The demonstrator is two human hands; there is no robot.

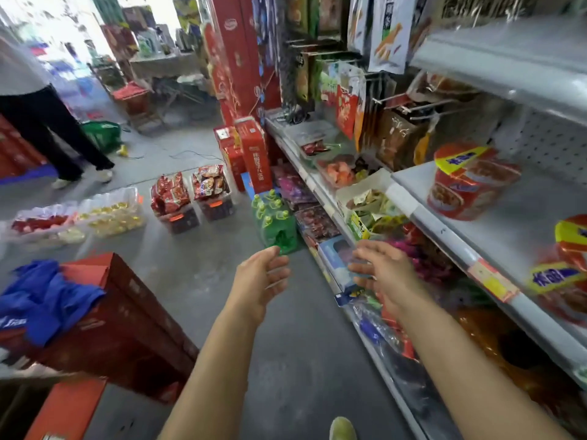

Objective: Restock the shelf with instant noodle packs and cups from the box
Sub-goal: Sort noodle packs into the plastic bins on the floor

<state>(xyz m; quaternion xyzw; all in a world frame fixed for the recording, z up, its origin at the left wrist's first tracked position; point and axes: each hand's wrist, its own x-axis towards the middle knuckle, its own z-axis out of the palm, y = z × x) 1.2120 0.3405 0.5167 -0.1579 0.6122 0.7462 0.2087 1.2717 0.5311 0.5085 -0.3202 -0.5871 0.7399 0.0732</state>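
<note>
A red instant noodle cup (467, 182) stands on the white middle shelf (521, 230) at the right. Two more red cups (568, 268) sit stacked at the shelf's right edge, partly cut off. A dark red cardboard box (127, 325) stands on the floor at the lower left, draped with a blue cloth (44, 300). My left hand (260, 281) and my right hand (384, 274) hover over the aisle floor in front of the lower shelves, palms facing each other, fingers relaxed, holding nothing.
A green bottle pack (274, 220) stands on the floor beside the shelf. Clear bins of snacks (178, 198) line the aisle floor. Tall red cartons (251, 154) stand at the shelf end. A person in dark trousers (54, 131) stands at the far left.
</note>
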